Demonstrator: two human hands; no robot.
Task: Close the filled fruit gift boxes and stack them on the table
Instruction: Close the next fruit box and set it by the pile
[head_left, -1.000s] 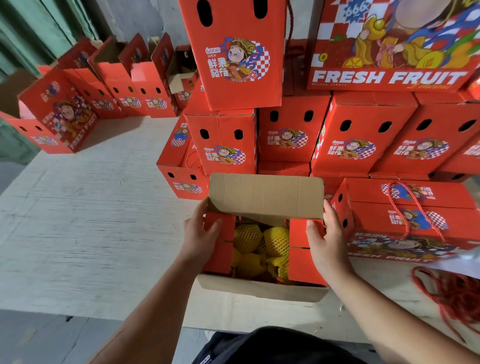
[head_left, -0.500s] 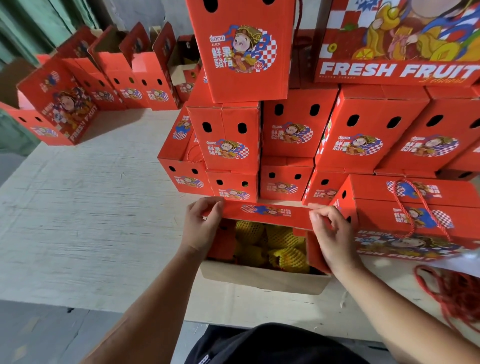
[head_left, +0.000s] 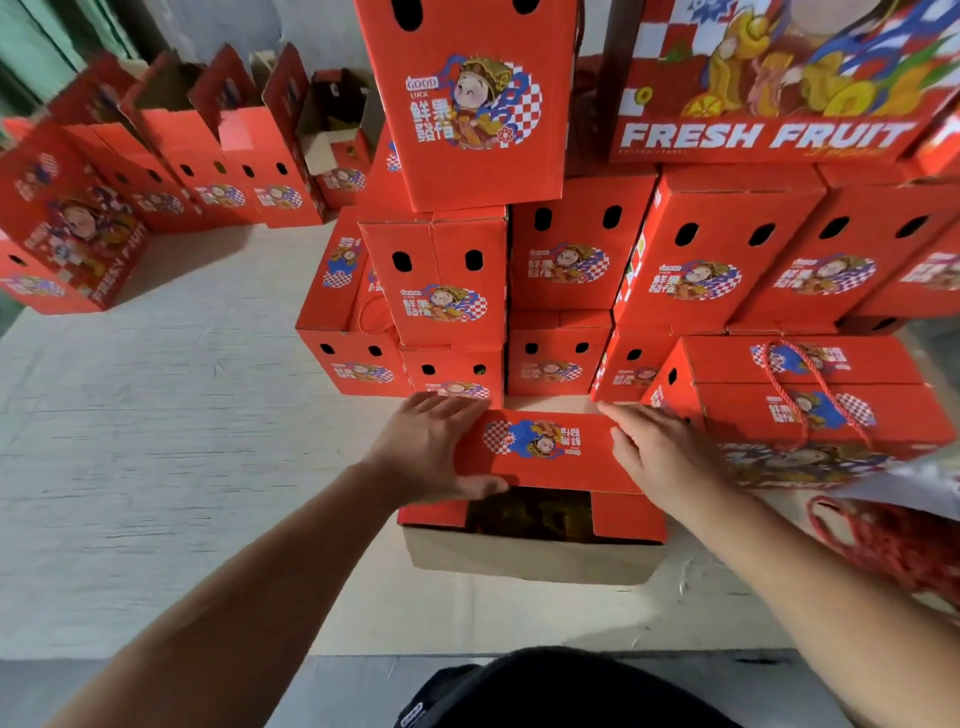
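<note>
Red printed cardboard lid flap (head_left: 540, 451) is pressed flat over the open fruit gift box (head_left: 535, 558) by the spread left hand (head_left: 431, 452) and spread right hand (head_left: 662, 457).

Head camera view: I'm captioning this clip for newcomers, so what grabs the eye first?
A wall of stacked red boxes fills the far side of the table. At its foot, the left hand and right hand press a printed flap down over an open box, leaving a dark gap.
</note>
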